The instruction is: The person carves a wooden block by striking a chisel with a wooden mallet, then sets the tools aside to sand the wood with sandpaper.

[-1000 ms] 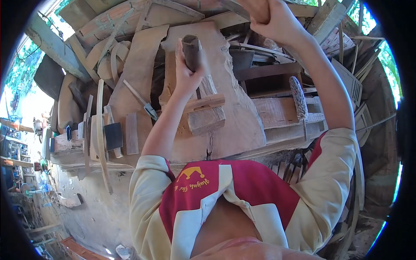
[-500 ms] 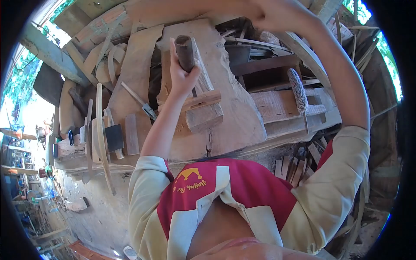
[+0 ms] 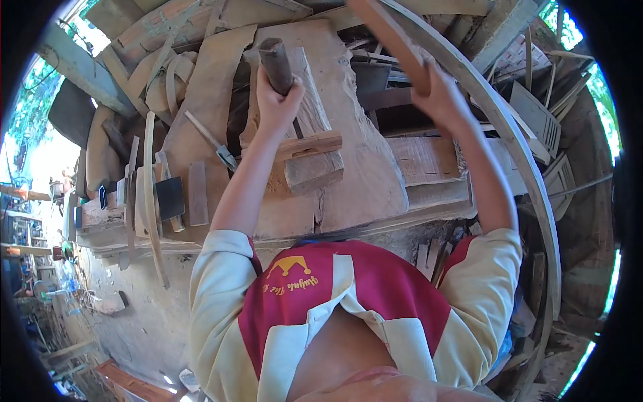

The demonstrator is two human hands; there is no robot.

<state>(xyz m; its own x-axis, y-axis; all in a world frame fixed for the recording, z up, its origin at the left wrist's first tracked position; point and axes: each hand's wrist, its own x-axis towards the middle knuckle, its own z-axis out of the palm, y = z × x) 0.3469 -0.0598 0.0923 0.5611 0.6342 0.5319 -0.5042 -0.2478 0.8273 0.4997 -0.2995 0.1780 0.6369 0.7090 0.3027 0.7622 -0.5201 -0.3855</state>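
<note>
My left hand (image 3: pixel 280 110) is wrapped round the thick dark handle of a chisel (image 3: pixel 276 63). The narrow blade drops from below my fist to a slotted wooden bar (image 3: pixel 311 143); where its tip ends, I cannot make out. That bar lies across a squared timber block (image 3: pixel 315 172) on a broad, rough-edged slab (image 3: pixel 365 177). My right hand (image 3: pixel 442 100), closed and blurred, grips a reddish-brown wooden club (image 3: pixel 395 50) that points up and away to the left. The club is apart from the chisel.
A thin tool with a metal end (image 3: pixel 224 155) lies left of the chisel. Wood strips (image 3: pixel 151 194) and a dark flat plate (image 3: pixel 169 198) stand at the bench's left end. A long curved strip (image 3: pixel 529 161) arcs close by my right arm. Scrap wood fills the right side.
My right hand has come down and nearer to me, swinging the club from lying crosswise at the top to a steeper slant. The left hand keeps its grip on the chisel, which leans slightly more.
</note>
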